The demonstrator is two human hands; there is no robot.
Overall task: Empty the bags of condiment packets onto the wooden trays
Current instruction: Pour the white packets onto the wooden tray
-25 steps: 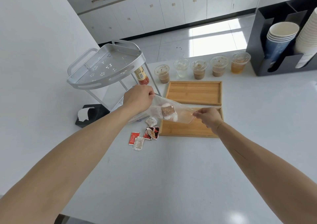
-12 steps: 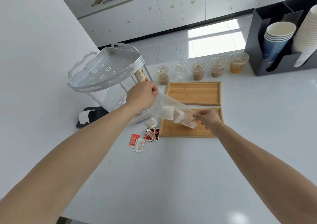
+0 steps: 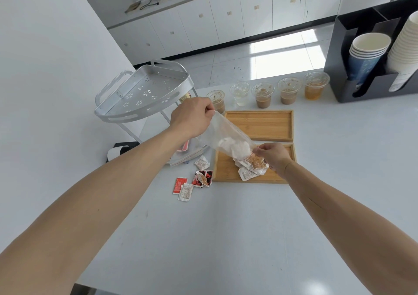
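Observation:
A clear plastic bag (image 3: 226, 136) of white and brown condiment packets slants down to the right over the near wooden tray (image 3: 224, 170). My left hand (image 3: 192, 118) pinches the bag's raised end. My right hand (image 3: 273, 156) grips its low mouth just above the tray. Several packets (image 3: 250, 170) lie on the near tray below the mouth. The far wooden tray (image 3: 260, 125) holds nothing. Loose packets (image 3: 194, 181), red and white, lie on the counter left of the near tray.
A silver metal corner rack (image 3: 144, 95) stands at the left, with another bag on its lower shelf. Several lidded drink cups (image 3: 263, 94) line the counter's far edge. A black holder with stacked paper cups (image 3: 366, 52) stands at the back right.
My left hand has lifted its end of the bag, tilting it steeper. Packets have slid down to the mouth and several have dropped onto the near tray.

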